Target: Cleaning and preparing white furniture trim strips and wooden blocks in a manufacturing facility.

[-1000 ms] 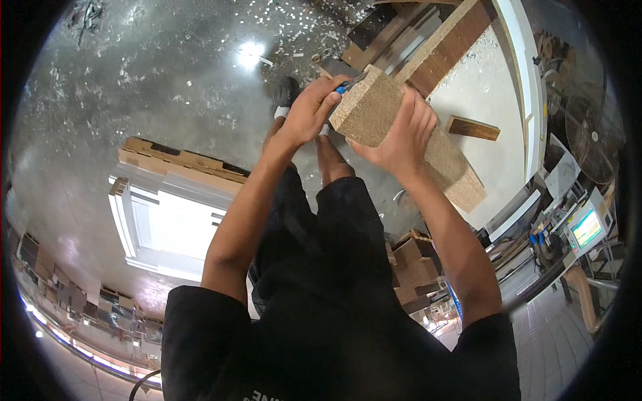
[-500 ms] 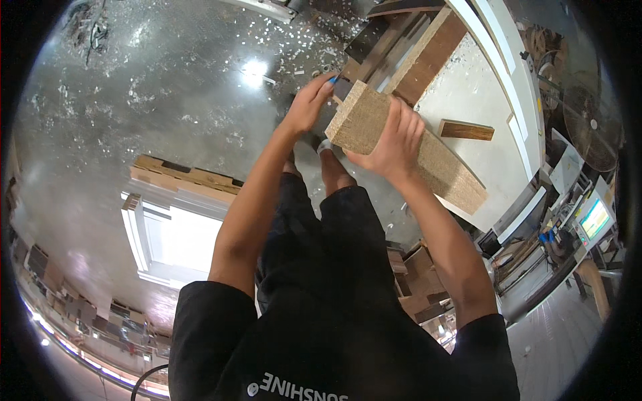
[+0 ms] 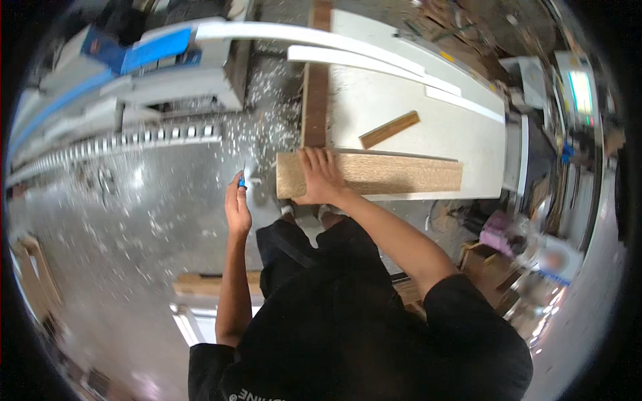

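My left hand (image 3: 237, 212) is raised over the floor, left of the worktable, closed round a small blue-handled knife (image 3: 242, 181) with its thin tip pointing away from me. My right hand (image 3: 322, 179) lies across the left end of a long, thick wood-coloured board (image 3: 401, 175), fingers over its far edge and thumb at the near one. The board rests along the near edge of the white worktable (image 3: 478, 160), its left end sticking out past the tabletop. The knife is apart from the board.
A short brown wood block (image 3: 389, 129) lies beyond the board. Long white strips (image 3: 374, 65) cross the far tabletop, and a brown beam (image 3: 315, 110) runs away on the left. A grey and blue machine (image 3: 180, 87) stands far left. Pale scraps litter the floor.
My left hand has drawn the knife away from the board's end, to the left. My view has turned right, so the board lies nearly level across it. My right hand stays on the board.
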`<move>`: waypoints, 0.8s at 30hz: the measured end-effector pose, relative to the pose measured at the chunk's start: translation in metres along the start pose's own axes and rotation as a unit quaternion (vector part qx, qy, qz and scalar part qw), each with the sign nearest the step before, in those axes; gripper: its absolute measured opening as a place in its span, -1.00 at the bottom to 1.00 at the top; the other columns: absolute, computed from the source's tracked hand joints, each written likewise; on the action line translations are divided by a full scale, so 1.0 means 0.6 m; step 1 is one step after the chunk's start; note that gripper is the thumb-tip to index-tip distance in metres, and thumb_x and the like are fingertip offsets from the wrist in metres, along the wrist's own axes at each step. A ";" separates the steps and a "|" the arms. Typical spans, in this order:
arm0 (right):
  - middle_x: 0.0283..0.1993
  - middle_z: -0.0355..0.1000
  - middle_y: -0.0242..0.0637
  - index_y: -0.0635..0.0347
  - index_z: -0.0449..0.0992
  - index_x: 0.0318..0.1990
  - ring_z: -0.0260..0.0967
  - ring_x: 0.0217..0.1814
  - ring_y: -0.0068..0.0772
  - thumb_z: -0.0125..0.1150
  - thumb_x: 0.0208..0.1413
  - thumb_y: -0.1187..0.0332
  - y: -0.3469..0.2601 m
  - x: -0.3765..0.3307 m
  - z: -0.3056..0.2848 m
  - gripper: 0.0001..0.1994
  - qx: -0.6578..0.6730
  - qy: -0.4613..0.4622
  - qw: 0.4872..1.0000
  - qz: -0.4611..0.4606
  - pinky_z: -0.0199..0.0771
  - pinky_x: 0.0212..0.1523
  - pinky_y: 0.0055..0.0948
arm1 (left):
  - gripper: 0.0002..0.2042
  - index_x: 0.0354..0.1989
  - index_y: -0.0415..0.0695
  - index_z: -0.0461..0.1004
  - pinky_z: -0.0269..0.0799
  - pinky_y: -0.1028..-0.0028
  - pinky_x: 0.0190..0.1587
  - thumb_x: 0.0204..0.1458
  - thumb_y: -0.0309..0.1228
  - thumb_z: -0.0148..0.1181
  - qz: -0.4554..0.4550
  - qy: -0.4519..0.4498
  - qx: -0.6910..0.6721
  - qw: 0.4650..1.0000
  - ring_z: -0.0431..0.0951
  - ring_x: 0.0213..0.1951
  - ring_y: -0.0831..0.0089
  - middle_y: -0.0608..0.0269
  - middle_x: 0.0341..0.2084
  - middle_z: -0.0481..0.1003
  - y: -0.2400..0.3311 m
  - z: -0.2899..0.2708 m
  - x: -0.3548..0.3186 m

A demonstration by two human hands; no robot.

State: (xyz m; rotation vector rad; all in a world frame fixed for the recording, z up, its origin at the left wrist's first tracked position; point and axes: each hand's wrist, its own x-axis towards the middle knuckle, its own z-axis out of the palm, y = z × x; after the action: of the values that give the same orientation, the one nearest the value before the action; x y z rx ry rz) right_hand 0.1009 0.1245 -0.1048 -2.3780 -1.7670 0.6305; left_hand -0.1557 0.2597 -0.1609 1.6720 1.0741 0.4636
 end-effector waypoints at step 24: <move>0.40 0.36 0.06 0.24 0.53 0.27 0.31 0.44 0.22 0.60 -0.03 -0.09 0.286 -0.544 0.038 -0.21 0.143 0.348 0.858 0.350 0.36 0.42 0.05 | 0.00 0.53 -0.14 0.25 0.17 -0.13 0.45 -0.06 0.08 0.54 0.432 -0.289 0.359 0.775 0.22 0.46 -0.20 -0.16 0.44 0.28 0.337 0.415 0.007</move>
State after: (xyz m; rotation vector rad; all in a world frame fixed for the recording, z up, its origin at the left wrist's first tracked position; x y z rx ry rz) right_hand 0.1678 -0.2384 -0.0970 -2.5088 -0.4696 0.0229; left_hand 0.1165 0.1142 -0.0729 2.7346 -0.1004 0.0371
